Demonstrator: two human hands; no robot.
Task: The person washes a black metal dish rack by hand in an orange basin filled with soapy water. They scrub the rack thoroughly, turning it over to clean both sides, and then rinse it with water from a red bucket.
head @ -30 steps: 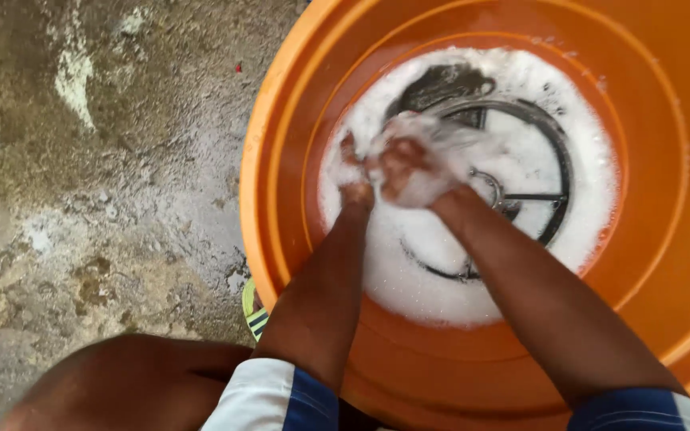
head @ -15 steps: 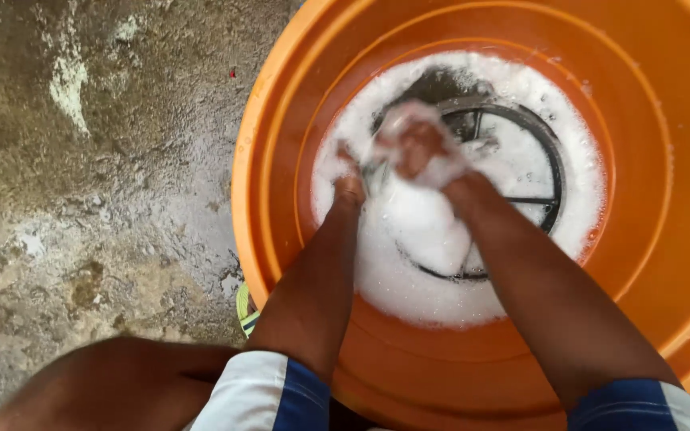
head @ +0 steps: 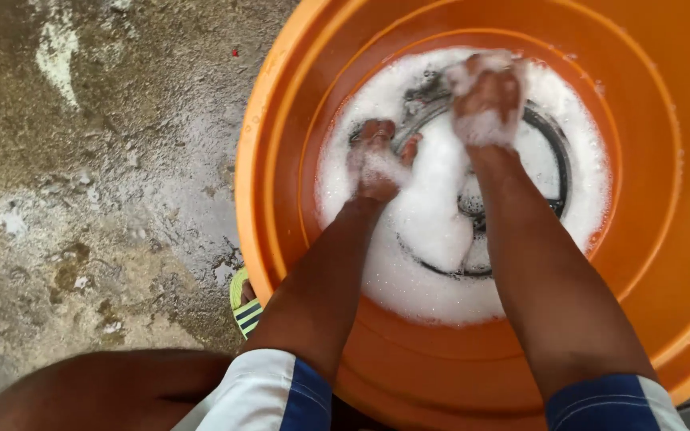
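One basin: large round orange plastic basin (head: pixel 281 120), fills right two thirds of the head view, standing on the ground.
Ground: rough wet concrete floor (head: pixel 97 183), mottled grey and brown, pale patches toward the upper left; darker wet sheen just beside the basin's left wall.
Setting: only floor and basin visible; no walls in view.
Basin contents: white suds (head: pixel 433 215) cover the bottom; dark curved bands of a submerged item (head: pixel 557 152) show through the foam near the far right part of the bottom. Kind of item: cannot tell.
Hands, count: two, both inside the basin, forearms reaching in from the near rim.
Left hand (head: pixel 375 160): at the left part of the foam, fingers curled, coated in lather. Whether it grips anything: cannot tell, suds hide the palm.
Right hand (head: pixel 487 96): farther toward the far edge of the foam, fist closed around a lathered clump (head: pixel 481 126). Apart from the left hand.
Sleeves, count: two, white with blue bands (head: pixel 297 395), at the lower edge.
Knee (head: pixel 97 391): one, bare, lower left corner.
Sandal (head: pixel 243 303): one, green with stripes, tucked against the basin's near left wall.
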